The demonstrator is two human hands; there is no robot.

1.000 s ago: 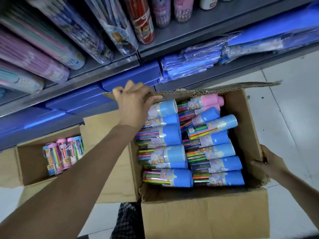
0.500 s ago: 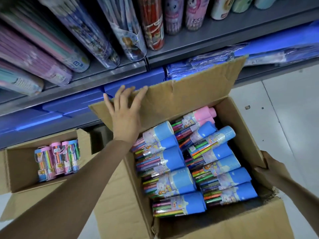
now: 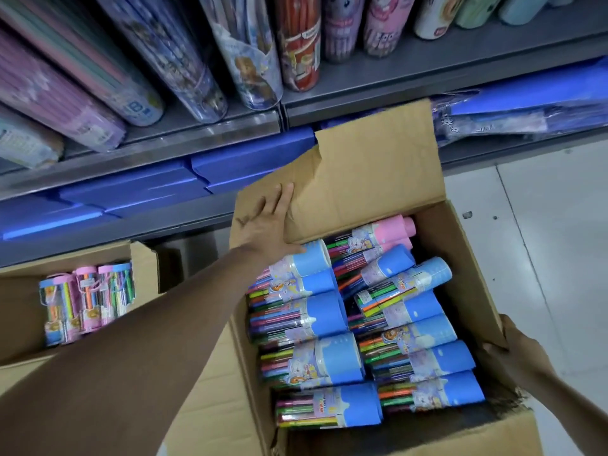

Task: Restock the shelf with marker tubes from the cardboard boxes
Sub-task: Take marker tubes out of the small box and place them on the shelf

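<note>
A large cardboard box [image 3: 467, 264] stands on the floor, filled with several marker tubes [image 3: 332, 357] with blue caps and one pink-capped tube [image 3: 388, 230] at the far end. My left hand [image 3: 266, 225] lies flat with straight fingers on the box's far flap [image 3: 371, 172], which stands raised toward the shelf. My right hand [image 3: 523, 357] grips the box's right wall at its near corner. A smaller cardboard box [image 3: 19, 311] at the left holds a few pink and blue marker tubes [image 3: 88, 301].
The grey shelf [image 3: 427, 70] above carries upright pencil and marker tubes. Flat blue packs [image 3: 138, 192] lie on the lowest shelf behind the boxes. White tiled floor [image 3: 543, 225] lies to the right.
The large box has come nearer and lower in view. Its far flap swung up from flat, and my left hand went from gripping its edge to pressing flat on it.
</note>
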